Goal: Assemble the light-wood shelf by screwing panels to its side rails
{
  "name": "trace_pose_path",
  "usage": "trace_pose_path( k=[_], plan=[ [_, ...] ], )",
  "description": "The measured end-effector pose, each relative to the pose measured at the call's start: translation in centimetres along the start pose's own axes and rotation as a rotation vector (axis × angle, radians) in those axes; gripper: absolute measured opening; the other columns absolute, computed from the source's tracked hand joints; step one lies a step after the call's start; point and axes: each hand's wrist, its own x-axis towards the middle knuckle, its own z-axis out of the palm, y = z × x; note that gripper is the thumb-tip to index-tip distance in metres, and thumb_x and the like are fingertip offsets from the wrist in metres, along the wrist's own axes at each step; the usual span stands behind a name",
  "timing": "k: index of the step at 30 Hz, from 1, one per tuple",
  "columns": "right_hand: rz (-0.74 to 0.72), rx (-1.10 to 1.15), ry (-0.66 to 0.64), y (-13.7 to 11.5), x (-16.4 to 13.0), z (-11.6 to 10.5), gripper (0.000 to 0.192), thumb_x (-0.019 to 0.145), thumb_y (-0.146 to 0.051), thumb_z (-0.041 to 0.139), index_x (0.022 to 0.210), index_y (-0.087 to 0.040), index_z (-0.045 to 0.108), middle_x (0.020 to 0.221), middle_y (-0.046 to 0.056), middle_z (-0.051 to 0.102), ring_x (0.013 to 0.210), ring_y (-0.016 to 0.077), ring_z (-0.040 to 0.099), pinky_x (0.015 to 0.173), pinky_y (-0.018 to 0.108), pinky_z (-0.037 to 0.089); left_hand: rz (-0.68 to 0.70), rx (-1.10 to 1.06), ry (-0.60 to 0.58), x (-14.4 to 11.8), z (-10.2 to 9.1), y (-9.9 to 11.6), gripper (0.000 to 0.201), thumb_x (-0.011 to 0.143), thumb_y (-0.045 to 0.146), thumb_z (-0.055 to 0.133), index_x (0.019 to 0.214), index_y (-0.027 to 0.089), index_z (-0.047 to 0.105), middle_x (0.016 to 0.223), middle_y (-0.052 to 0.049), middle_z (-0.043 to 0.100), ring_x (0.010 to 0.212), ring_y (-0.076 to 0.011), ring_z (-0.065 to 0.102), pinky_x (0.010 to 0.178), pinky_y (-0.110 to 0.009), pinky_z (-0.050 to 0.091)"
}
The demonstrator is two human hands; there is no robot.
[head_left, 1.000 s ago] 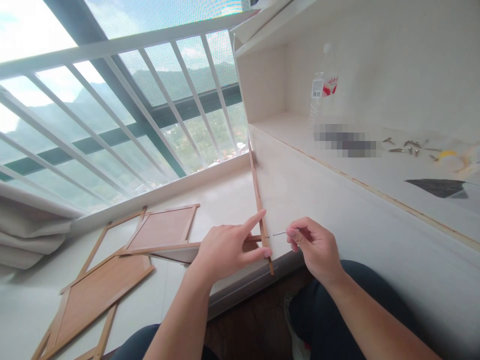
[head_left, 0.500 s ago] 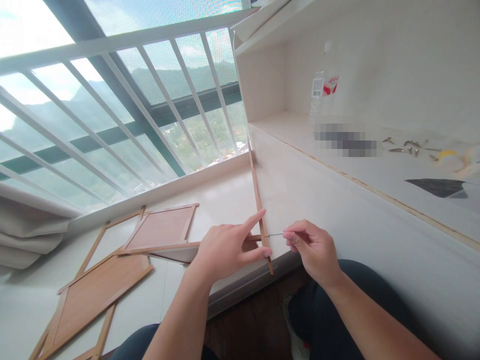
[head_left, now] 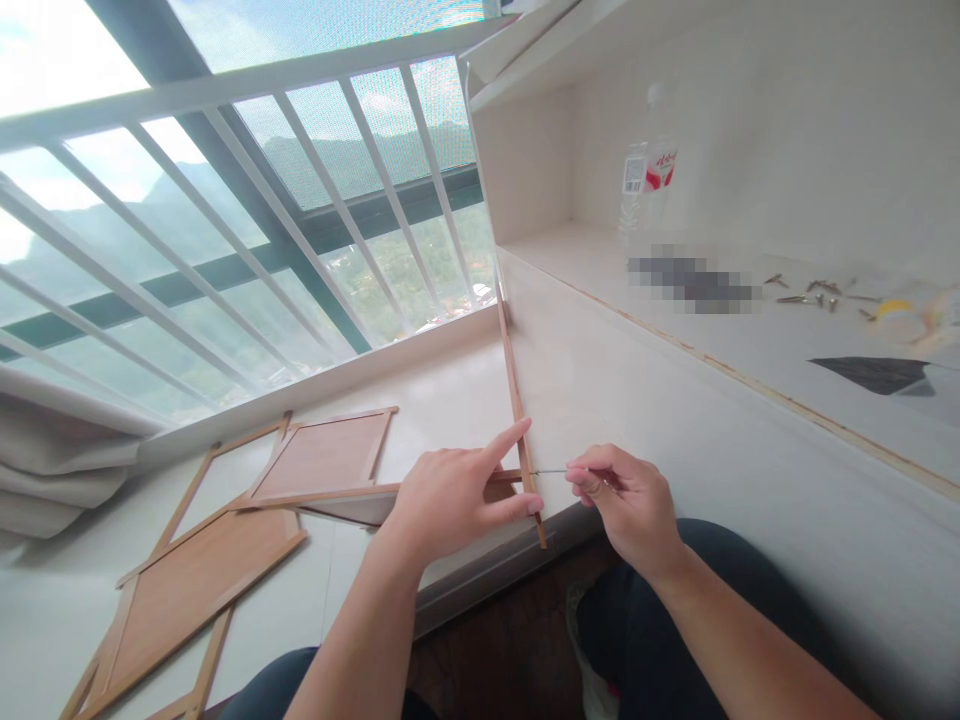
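Note:
My left hand (head_left: 457,498) holds a wooden joint. Its index finger and thumb lie spread against a long narrow wooden strip (head_left: 514,372), and the other fingers are hidden behind the hand. A wooden rail (head_left: 330,497) with a panel meets the strip under this hand. My right hand (head_left: 626,500) pinches a slim metal rod, apparently a hex key (head_left: 553,470), between thumb and fingertips. The rod's tip meets the outer side of the strip, level with the rail. Its other end is hidden in my fingers.
Brown framed panels (head_left: 202,555) lie to the left on the white ledge (head_left: 450,390). Behind a white railing (head_left: 360,150) is a window. The shelf at right bears a plastic bottle (head_left: 646,190), loose metal fasteners (head_left: 821,292) and a dark scrap (head_left: 870,373).
The fingers of my right hand have shifted very slightly around the rod. My left hand, the strip and the panels stay in place.

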Motion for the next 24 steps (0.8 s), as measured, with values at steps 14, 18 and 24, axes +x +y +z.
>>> trace_pose_path(
  k=[14,18,24],
  plan=[
    [0.040,0.006,-0.017,-0.32,0.20,-0.17,0.020,0.099,-0.034,0.075,0.083,-0.022,0.075,0.067,-0.003,0.067,0.057,0.0100,0.059,0.060,0.023,0.049,-0.001,0.009,0.000,-0.08,-0.03,0.02,0.088,0.095,0.084,0.049,0.170,0.048,0.022,0.115,0.001,0.084,0.110,-0.0333,0.078,0.086,-0.038,0.052],
    [0.023,-0.005,-0.026,-0.47,0.47,-0.13,0.019,0.100,-0.033,0.074,0.085,-0.022,0.077,0.067,-0.003,0.067,0.056,0.0098,0.058,0.059,0.023,0.048,0.002,0.009,0.003,-0.08,-0.11,0.09,0.089,0.095,0.084,0.049,0.171,0.047,0.023,0.116,0.000,0.084,0.109,-0.0324,0.078,0.085,-0.036,0.052],
    [0.000,0.014,-0.032,-0.41,0.46,0.06,0.016,0.101,-0.033,0.072,0.090,-0.023,0.079,0.068,-0.003,0.068,0.057,0.0100,0.057,0.057,0.022,0.048,0.004,0.006,-0.004,-0.06,-0.08,0.11,0.088,0.095,0.084,0.048,0.171,0.047,0.023,0.115,0.000,0.084,0.108,-0.0322,0.078,0.085,-0.037,0.052]
  ],
)
